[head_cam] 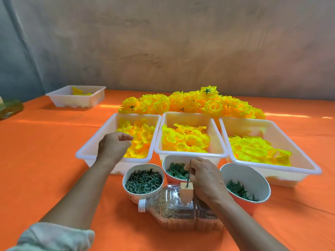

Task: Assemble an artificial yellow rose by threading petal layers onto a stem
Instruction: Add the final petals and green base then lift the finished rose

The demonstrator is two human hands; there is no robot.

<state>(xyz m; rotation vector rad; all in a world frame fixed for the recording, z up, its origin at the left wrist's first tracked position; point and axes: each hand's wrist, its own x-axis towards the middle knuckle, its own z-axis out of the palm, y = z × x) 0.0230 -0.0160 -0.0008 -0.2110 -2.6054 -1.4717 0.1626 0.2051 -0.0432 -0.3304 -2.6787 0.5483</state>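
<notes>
Yellow petals [139, 136] lie under the empty, loosely curled left hand [112, 145]. The right hand [204, 178] pinches the rod [189, 173] above its block [186, 193].

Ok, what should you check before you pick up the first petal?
1. Spike stands upright in the block: ok.
2. Right hand pinches the spike: ok.
3. Spike has no petals on it: ok.
4. Left hand is over the left tray, holding nothing: ok.
5. Petals lie in the left tray: ok.
6. Bottle under the block will not roll: cannot tell.
</notes>
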